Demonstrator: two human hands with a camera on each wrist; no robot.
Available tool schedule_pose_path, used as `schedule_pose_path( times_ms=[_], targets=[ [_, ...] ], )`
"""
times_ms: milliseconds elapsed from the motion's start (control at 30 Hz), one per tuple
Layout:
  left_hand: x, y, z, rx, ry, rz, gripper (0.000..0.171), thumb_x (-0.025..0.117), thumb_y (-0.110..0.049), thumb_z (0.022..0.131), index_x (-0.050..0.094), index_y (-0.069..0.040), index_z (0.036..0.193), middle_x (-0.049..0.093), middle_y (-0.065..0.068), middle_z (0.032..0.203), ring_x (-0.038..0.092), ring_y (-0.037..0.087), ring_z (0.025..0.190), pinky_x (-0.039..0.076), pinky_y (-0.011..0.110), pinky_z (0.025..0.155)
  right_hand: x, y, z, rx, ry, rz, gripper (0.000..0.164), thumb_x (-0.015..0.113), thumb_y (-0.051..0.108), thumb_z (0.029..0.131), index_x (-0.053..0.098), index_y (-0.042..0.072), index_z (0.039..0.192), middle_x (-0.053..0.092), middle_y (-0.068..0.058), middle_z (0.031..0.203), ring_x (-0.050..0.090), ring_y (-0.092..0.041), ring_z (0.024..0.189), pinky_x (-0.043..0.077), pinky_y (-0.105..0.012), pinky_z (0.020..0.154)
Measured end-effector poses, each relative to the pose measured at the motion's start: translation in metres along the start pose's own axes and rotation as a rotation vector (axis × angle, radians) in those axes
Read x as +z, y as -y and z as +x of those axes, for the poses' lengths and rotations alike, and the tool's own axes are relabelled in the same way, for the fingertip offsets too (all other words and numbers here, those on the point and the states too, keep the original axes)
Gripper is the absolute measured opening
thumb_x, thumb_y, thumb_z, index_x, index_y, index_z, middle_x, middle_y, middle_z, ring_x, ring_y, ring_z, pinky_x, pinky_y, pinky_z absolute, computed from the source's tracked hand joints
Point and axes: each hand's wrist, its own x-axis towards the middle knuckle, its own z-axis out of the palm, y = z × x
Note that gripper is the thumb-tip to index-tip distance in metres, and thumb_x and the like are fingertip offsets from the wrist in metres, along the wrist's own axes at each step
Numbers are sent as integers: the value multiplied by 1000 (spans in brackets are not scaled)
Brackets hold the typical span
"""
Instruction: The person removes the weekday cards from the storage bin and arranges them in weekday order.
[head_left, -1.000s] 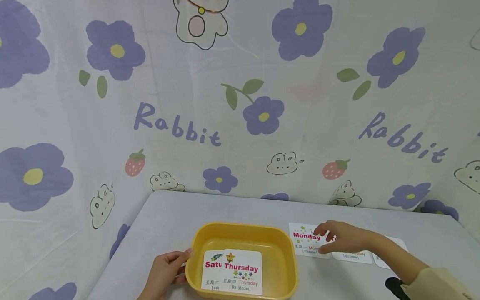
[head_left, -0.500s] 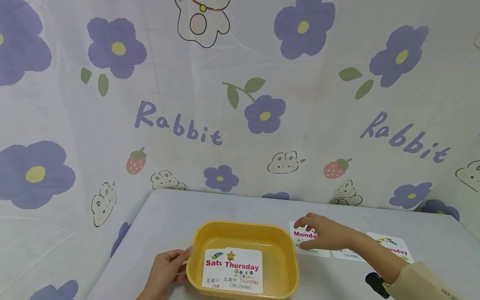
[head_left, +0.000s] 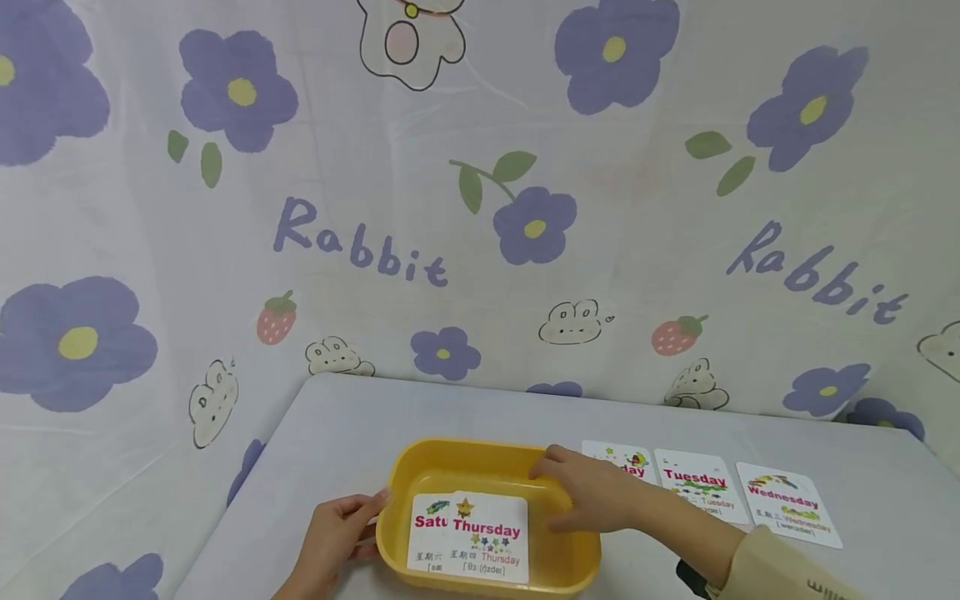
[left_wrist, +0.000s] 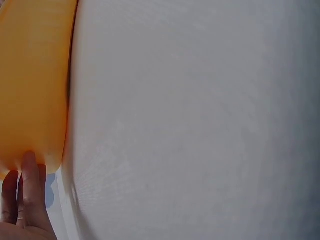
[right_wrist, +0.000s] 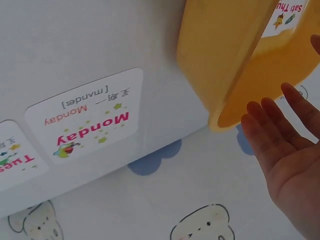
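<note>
A yellow plastic basin (head_left: pixel 467 463) stands on the table, tilted in none of the views. My left hand (head_left: pixel 341 533) holds its left side, thumb at the rim and fingers (left_wrist: pixel 32 187) against the outer wall. Inside lie a Thursday card (head_left: pixel 491 552) and, partly covered by it, a card reading "Satu" (head_left: pixel 427 537). My right hand (head_left: pixel 596 493) hovers over the basin's right side, fingers spread and holding nothing. To the right lie a Monday card (right_wrist: pixel 90 117), partly hidden by that hand in the head view, a Tuesday card (head_left: pixel 697 479) and a Wednesday card (head_left: pixel 787 504).
The white table (head_left: pixel 420 408) backs onto a hanging cloth (head_left: pixel 360 150) printed with purple flowers, rabbits and strawberries. A small black object (head_left: pixel 692 577) shows under the right wrist, beside the cream sleeve (head_left: pixel 772 571).
My right hand has moved left from over the Tuesday and Monday cards to the basin's right side, uncovering the Tuesday and Wednesday cards. The left hand keeps its place on the basin.
</note>
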Motion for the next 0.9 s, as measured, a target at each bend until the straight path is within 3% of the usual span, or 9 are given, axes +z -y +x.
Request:
schedule_pose_path(
  times_ms=[333,667,900],
  targets=[
    [-1,1,2,-13,-5,5,60,70,-54,73,67,1,99,69,5,86,67,14,69,56,27,58,16,22,21,19,51,-61,48,75,31,74,58,12,116,54,-3,113,51,-15,93,49,-36,88],
    [0,2,1,-8,9,13,59,69,-53,74,68,1,98,69,6,89,67,14,69,56,27,57,31,44,40,53,135,-149,55,81,34,69,59,21,118,53,-2,117,52,-13,87,52,-35,81],
    [-1,1,2,-11,12,6,60,69,-54,73,68,0,97,69,7,91,67,14,71,57,28,59,42,51,49,52,156,-220,74,79,46,67,49,17,128,46,-5,128,49,-18,107,50,-37,89]
  ],
)
